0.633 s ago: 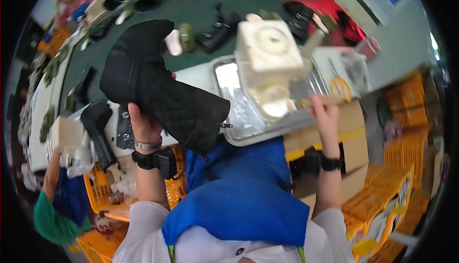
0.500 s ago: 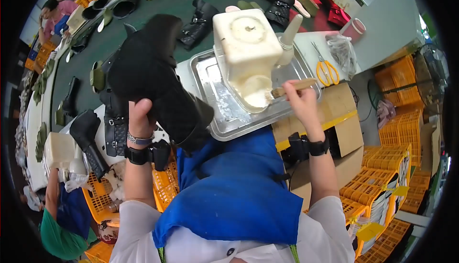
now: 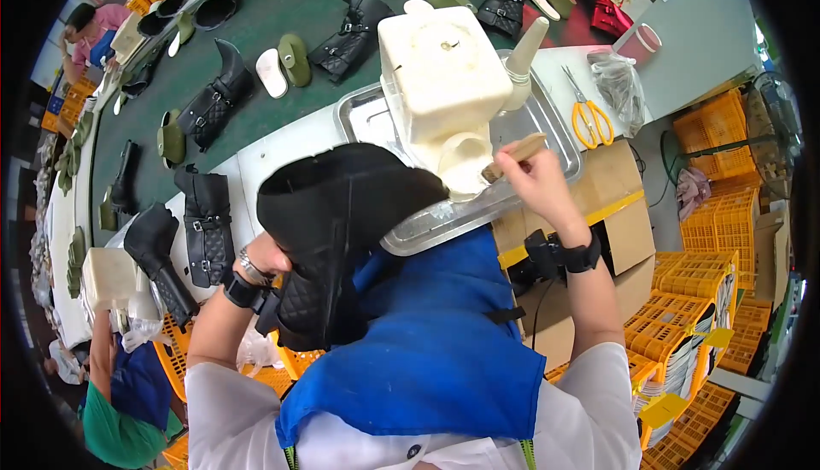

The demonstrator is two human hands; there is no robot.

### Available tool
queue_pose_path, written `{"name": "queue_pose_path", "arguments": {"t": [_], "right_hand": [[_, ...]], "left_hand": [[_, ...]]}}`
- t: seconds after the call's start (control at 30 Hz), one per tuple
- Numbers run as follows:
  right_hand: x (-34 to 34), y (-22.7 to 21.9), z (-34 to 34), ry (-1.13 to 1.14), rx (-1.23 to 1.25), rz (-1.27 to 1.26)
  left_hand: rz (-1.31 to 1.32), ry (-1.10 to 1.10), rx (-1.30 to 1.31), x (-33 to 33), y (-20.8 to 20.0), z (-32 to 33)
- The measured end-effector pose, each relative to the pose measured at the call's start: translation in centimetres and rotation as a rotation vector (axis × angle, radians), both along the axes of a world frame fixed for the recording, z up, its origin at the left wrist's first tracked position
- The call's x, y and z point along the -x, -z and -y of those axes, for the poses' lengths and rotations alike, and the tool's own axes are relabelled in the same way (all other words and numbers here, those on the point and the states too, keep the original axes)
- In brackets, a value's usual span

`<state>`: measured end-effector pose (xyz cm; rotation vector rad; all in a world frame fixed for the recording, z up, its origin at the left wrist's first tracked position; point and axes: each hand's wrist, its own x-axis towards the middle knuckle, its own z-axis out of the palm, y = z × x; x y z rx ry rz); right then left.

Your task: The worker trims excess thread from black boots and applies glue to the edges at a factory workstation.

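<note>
My left hand (image 3: 268,256) grips a black boot (image 3: 329,205) from its left side, just in front of my blue apron. The boot's wide opening faces up and away from me, its quilted part hangs down, and it hides some of my fingers. A wooden-handled brush (image 3: 526,147) is pinched in my right hand (image 3: 540,181). Its bristles dip into the round mouth of a white plastic dispenser (image 3: 448,68), where white paste (image 3: 464,178) shows. Under the dispenser lies a metal tray (image 3: 431,235) with white smears.
Orange-handled scissors (image 3: 589,120), a plastic bag (image 3: 617,90) and a pink cup (image 3: 639,43) lie right of the tray. Buckled black boots (image 3: 218,98) and green soles (image 3: 295,60) rest on the green belt (image 3: 265,21). Orange crates (image 3: 683,299) stack at right; co-workers (image 3: 128,419) sit left.
My left hand has drawn the boot down toward me and turned it, its opening now facing up. My right hand stays near the dispenser, with the brush still in its mouth.
</note>
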<state>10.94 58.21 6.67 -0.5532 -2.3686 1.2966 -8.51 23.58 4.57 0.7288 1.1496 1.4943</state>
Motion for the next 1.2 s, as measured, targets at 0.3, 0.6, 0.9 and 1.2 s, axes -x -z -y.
{"name": "queue_pose_path", "arguments": {"t": [0.3, 0.6, 0.9, 1.2], "right_hand": [[-0.1, -3.6, -0.9, 0.038, 0.606, -0.111], [2.2, -7.3, 3.1, -0.381, 0.268, -0.396], [1.2, -6.6, 3.9, -0.315, 0.25, -0.366], [2.8, -7.9, 5.2, -0.23, 0.083, -0.26]], "left_hand": [[0.101, 0.276, -0.216, 0.0, 2.1, -2.2], [-0.101, 0.322, -0.225, -0.1, 0.4, -4.3], [-0.249, 0.306, -0.125, -0.7, -2.1, -2.4], [-0.584, 0.386, -0.209, 0.6, -6.9, -3.9]]}}
